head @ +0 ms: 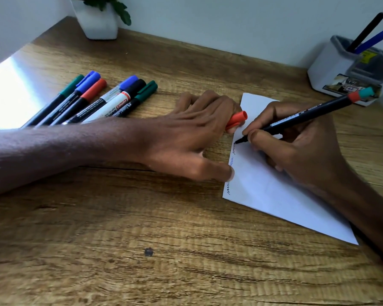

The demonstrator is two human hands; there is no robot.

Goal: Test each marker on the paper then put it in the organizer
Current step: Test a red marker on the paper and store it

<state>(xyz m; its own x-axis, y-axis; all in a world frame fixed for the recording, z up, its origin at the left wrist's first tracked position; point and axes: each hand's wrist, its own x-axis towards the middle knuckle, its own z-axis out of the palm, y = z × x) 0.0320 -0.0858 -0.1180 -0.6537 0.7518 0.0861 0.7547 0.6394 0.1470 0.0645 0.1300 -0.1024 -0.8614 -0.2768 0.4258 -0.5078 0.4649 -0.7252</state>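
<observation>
Gripping a black marker (307, 114) between curled fingers, the right hand (301, 155) pressed its tip to the left edge of the white paper (274, 195), beside a column of dark squiggles. The left hand (186, 133) curled round a red cap (237, 120) while its thumb pinned the sheet's edge to the wooden desk (142, 239). 6 capped markers (93, 100) lay fanned at the left. The white organizer (327, 71), far right by the wall, held 2 pens (373, 40).
</observation>
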